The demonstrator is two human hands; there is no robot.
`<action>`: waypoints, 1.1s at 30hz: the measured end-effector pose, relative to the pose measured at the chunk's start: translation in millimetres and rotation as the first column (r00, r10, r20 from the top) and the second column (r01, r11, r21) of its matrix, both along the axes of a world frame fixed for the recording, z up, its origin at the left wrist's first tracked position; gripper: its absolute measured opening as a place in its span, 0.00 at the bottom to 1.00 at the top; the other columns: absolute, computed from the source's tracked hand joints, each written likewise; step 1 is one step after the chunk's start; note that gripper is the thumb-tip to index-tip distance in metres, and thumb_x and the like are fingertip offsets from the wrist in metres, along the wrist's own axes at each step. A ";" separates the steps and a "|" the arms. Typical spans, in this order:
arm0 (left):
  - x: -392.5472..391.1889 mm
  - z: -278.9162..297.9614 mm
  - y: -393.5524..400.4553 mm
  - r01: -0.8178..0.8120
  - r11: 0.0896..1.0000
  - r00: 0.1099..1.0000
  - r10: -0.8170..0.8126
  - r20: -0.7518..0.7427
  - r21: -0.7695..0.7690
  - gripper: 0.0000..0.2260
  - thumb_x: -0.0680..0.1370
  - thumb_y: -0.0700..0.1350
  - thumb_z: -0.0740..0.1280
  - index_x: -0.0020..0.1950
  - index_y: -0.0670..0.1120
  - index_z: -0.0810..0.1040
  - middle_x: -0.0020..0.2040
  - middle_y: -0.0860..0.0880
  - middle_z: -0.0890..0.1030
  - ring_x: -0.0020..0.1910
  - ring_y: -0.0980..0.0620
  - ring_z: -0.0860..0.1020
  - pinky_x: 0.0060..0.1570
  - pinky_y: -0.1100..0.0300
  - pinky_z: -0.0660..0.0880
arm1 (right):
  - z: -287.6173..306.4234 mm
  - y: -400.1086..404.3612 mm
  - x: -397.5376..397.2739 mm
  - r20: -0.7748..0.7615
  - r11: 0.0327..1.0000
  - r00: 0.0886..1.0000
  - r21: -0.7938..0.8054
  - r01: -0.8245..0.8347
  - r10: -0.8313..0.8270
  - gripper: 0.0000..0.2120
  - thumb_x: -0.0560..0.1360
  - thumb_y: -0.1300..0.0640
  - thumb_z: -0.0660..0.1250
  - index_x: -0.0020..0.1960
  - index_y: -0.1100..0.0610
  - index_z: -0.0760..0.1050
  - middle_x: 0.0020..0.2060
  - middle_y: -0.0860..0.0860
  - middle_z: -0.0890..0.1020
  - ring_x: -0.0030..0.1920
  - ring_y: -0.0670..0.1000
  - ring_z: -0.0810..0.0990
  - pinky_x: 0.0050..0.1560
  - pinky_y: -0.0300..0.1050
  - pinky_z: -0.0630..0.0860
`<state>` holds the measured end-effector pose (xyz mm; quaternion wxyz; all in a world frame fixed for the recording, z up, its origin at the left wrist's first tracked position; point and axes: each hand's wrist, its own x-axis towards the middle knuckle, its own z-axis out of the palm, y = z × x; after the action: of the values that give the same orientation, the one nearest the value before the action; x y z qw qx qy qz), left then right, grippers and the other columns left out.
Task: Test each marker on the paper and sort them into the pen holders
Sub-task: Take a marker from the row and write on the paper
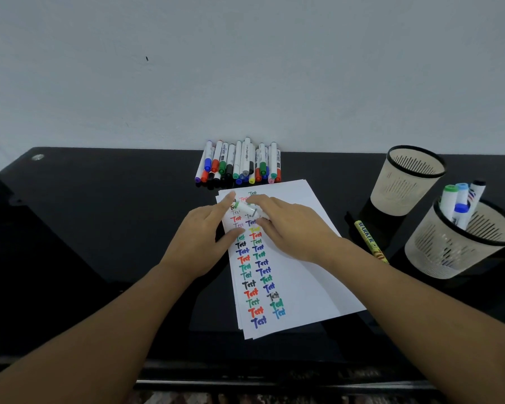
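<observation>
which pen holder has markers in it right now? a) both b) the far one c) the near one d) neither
c, the near pen holder has several capped markers standing in it, while the far pen holder shows only its bare slotted wall inside.

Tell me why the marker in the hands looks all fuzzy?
Head view: the marker held between the left hand and right hand is smeared, probably by motion blur; the paper and its writing look sharper; the black table is dark and glossy; the wide lens bends the edges.
</observation>
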<state>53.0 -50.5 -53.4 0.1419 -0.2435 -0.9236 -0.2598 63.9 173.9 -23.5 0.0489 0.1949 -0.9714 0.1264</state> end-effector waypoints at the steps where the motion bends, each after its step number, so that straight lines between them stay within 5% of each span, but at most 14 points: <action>1: -0.7 -1.1 -0.2 0.011 1.000 0.999 -0.012 -0.032 -0.011 0.29 0.80 0.53 0.69 0.79 0.50 0.65 0.63 0.48 0.80 0.64 0.47 0.76 0.64 0.54 0.69 | 0.1 0.0 0.7 0.005 1.000 1.000 -0.002 -0.005 0.005 0.21 0.87 0.45 0.53 0.79 0.44 0.59 0.72 0.47 0.75 0.57 0.53 0.80 0.54 0.52 0.79; 5: -3.1 -4.0 -0.5 0.049 0.997 0.990 -0.057 -0.131 -0.064 0.23 0.81 0.49 0.68 0.75 0.46 0.72 0.62 0.46 0.83 0.62 0.48 0.78 0.63 0.58 0.67 | -1.5 2.3 3.0 0.054 0.999 0.999 -0.041 -0.003 0.006 0.22 0.86 0.46 0.56 0.79 0.46 0.60 0.70 0.48 0.76 0.57 0.52 0.80 0.52 0.48 0.77; 8: -5.7 -5.6 -1.4 0.069 0.994 0.987 -0.080 -0.139 -0.083 0.21 0.82 0.49 0.68 0.74 0.46 0.73 0.64 0.47 0.81 0.64 0.49 0.77 0.65 0.57 0.67 | -0.1 1.6 6.3 0.090 0.997 0.996 -0.083 -0.010 0.017 0.27 0.87 0.47 0.56 0.82 0.41 0.48 0.68 0.49 0.77 0.52 0.50 0.80 0.49 0.47 0.77; 11: -6.1 -4.2 -0.7 0.061 0.995 0.991 -0.069 -0.115 -0.075 0.22 0.81 0.51 0.68 0.74 0.46 0.74 0.66 0.47 0.80 0.65 0.48 0.77 0.66 0.52 0.71 | 1.7 -2.2 9.0 0.066 0.997 0.996 -0.062 -0.048 0.052 0.28 0.87 0.49 0.51 0.82 0.34 0.43 0.50 0.47 0.74 0.42 0.46 0.75 0.42 0.42 0.72; 16: -8.1 -5.9 -1.5 0.010 0.996 0.999 -0.014 -0.048 -0.084 0.25 0.80 0.59 0.67 0.73 0.47 0.75 0.67 0.49 0.79 0.66 0.51 0.75 0.65 0.50 0.73 | 5.0 2.9 7.9 0.052 0.978 0.998 -0.204 0.031 -0.021 0.25 0.86 0.51 0.52 0.80 0.34 0.53 0.45 0.48 0.77 0.43 0.46 0.76 0.44 0.45 0.73; 20: -9.8 -6.8 -0.3 -0.008 0.996 1.000 0.007 -0.015 -0.093 0.27 0.79 0.62 0.65 0.72 0.48 0.76 0.67 0.51 0.80 0.66 0.52 0.75 0.65 0.53 0.73 | 9.3 11.5 17.2 0.044 0.953 0.998 -0.297 0.055 -0.044 0.25 0.83 0.54 0.57 0.77 0.38 0.58 0.31 0.46 0.73 0.31 0.47 0.73 0.32 0.41 0.67; 24: -8.8 -6.2 -1.1 -0.004 0.993 1.000 0.005 0.008 -0.115 0.30 0.79 0.67 0.62 0.74 0.49 0.74 0.69 0.52 0.78 0.68 0.53 0.73 0.66 0.53 0.71 | 13.9 15.3 26.3 0.134 0.915 0.988 -0.386 0.120 -0.073 0.25 0.85 0.57 0.54 0.78 0.37 0.56 0.35 0.48 0.76 0.32 0.46 0.73 0.34 0.43 0.67; 27: -5.8 -2.5 -0.5 0.025 0.991 0.992 -0.008 0.125 -0.131 0.34 0.77 0.69 0.61 0.78 0.52 0.68 0.75 0.52 0.72 0.73 0.53 0.66 0.71 0.52 0.67 | 21.9 20.0 36.8 0.186 0.900 0.980 -0.412 0.145 -0.072 0.26 0.87 0.57 0.51 0.78 0.34 0.54 0.47 0.50 0.80 0.41 0.46 0.79 0.45 0.46 0.77; 30: 0.3 7.1 6.4 0.035 0.989 0.950 0.012 0.312 -0.145 0.39 0.74 0.73 0.59 0.81 0.58 0.58 0.81 0.52 0.60 0.79 0.49 0.56 0.77 0.46 0.59 | 28.5 31.0 48.5 0.182 0.863 0.973 -0.460 0.209 -0.139 0.20 0.85 0.62 0.51 0.67 0.44 0.74 0.50 0.49 0.79 0.41 0.43 0.81 0.47 0.46 0.76; 33: 14.6 12.2 19.6 0.033 0.988 0.933 0.023 0.358 -0.152 0.39 0.74 0.75 0.57 0.81 0.61 0.56 0.83 0.52 0.54 0.81 0.49 0.51 0.78 0.44 0.54 | 34.8 44.1 59.6 0.257 0.732 0.952 -0.614 0.294 -0.166 0.18 0.83 0.61 0.54 0.60 0.44 0.79 0.51 0.46 0.81 0.46 0.50 0.84 0.47 0.49 0.79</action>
<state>67.6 -30.9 -41.1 -0.0491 -0.2046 -0.9508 -0.2275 123.5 218.0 11.2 0.0381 0.0314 -0.8848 0.4633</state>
